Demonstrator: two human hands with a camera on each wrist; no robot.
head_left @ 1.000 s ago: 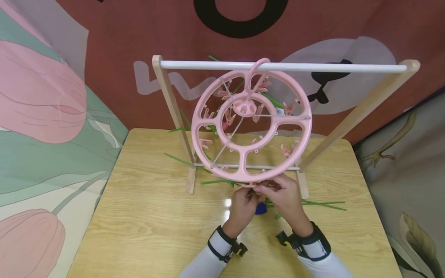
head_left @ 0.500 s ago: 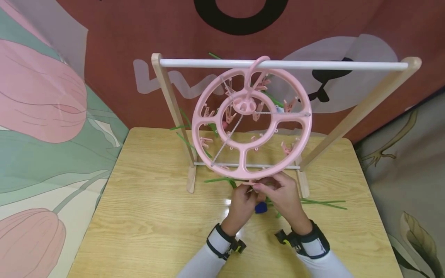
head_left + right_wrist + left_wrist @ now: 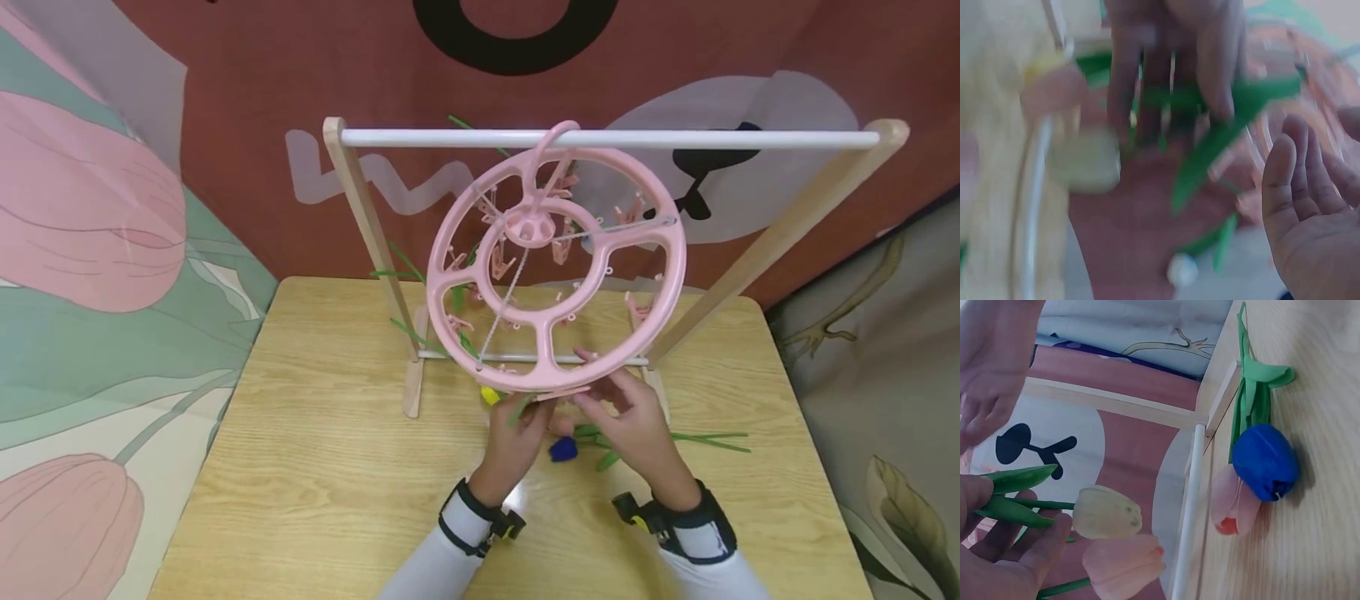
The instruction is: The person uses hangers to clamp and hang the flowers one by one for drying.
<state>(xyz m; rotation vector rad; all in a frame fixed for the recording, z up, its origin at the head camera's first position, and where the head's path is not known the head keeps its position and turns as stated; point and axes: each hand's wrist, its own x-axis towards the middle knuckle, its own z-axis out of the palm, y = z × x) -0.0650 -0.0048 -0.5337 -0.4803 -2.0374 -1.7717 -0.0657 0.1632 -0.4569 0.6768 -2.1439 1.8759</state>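
Note:
A pink round clip hanger (image 3: 545,342) hangs by its hook, with both hands at its near rim. My left hand (image 3: 513,446) pinches the green stem and leaves of a cream artificial tulip (image 3: 1107,512). Beside that bloom is a pink tulip (image 3: 1125,565), its stem running behind the fingers. A pink clothespin (image 3: 562,393) sits at the rim between the hands. My right hand (image 3: 1310,206) has its fingers loosely extended, nothing showing in its palm; one fingertip reaches up beside the rim in the head view.
A blue tulip (image 3: 1266,462) and another pink tulip (image 3: 1235,500) lie on the wooden table (image 3: 300,467). The hanger's hook goes over the white bar (image 3: 712,142) of a wooden stand. A yellow bloom (image 3: 490,395) shows below the rim; more green stems hang around the ring.
The hanger has swung right and turned slightly. A yellow bloom now shows left of the left hand. My right hand has shifted right and its fingers have spread away from the clothespin.

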